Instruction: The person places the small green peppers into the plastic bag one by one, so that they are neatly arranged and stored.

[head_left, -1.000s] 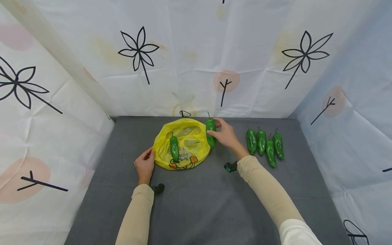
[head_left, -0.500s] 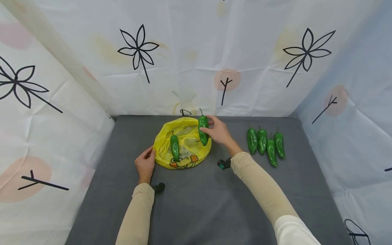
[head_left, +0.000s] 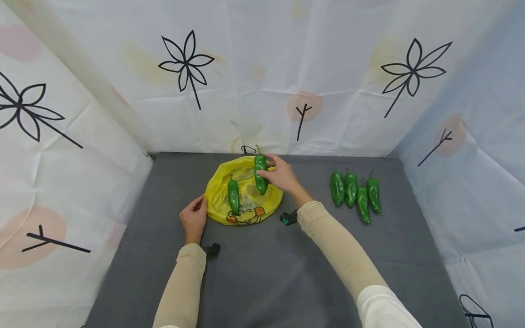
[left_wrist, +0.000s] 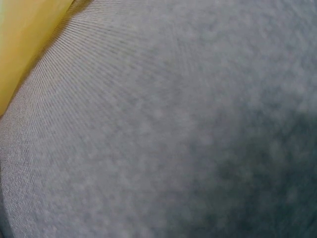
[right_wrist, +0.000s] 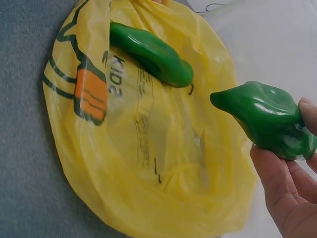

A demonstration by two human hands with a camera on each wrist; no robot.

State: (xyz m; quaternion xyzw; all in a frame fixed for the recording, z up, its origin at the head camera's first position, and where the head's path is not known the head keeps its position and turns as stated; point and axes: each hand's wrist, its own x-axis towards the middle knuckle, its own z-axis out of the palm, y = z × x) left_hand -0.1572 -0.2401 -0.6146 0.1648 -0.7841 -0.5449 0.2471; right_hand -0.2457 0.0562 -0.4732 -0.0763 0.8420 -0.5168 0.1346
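A yellow plastic bag (head_left: 216, 193) with printed lettering lies spread open on the table. Its left rim is pinched by my left hand (head_left: 193, 221); the left wrist view catches only a yellow edge of the bag (left_wrist: 25, 34) over grey cloth. One glossy green chili pepper (head_left: 233, 197) rests inside the bag. Over the bag's right half, my right hand (head_left: 283, 175) holds another green chili pepper (head_left: 260, 175) between thumb and fingers, stem pointing up and away. From the right wrist, the held pepper (right_wrist: 267, 116) appears above the bag's far side, apart from the pepper inside (right_wrist: 153, 57).
Several more green chili peppers (head_left: 350, 189) lie side by side on the right of the grey table (head_left: 262, 282). White patterned cloth (head_left: 254, 73) walls in the back and both sides. A small dark device (head_left: 289, 217) sits at the right wrist.
My right hand has carried the chili pepper leftward, from the bag's right rim to over its opening. The left hand stays at the left rim, and the other peppers lie as before.
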